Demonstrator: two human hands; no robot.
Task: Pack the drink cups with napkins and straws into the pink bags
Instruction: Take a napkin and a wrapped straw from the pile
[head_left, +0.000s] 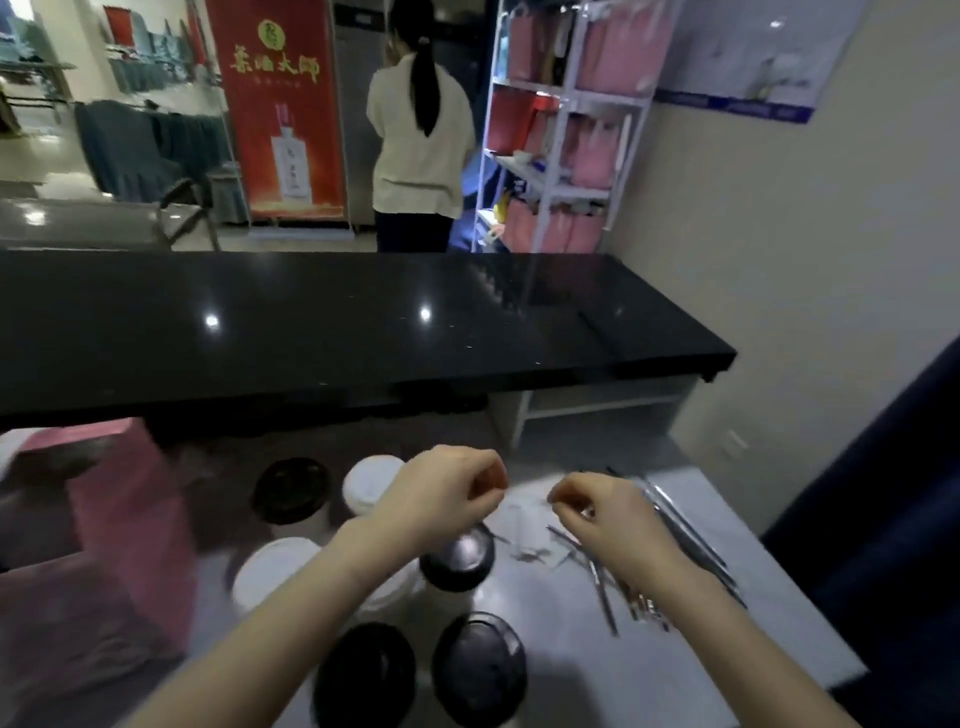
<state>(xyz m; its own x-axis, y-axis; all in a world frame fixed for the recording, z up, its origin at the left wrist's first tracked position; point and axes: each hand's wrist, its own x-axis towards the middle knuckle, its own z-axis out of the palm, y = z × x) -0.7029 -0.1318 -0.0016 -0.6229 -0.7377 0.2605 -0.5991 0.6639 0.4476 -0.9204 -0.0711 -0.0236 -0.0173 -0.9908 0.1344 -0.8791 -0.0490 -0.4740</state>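
Observation:
Several drink cups stand on the grey table, some with black lids (291, 491) and some with white lids (275, 571). A pink bag (130, 519) stands blurred at the left. Wrapped straws (685, 535) lie at the right, and white napkins (530, 543) lie between the straws and the cups. My left hand (447, 493) and my right hand (597, 514) hover over the napkins with fingers curled. They seem to pinch a pale, blurred napkin (530, 496) stretched between them.
A black counter (363, 332) overhangs the far side of the table. Behind it a person stands with their back to me, next to a white shelf (566, 130) full of pink bags. A dark blue thing (883, 545) borders the table on the right.

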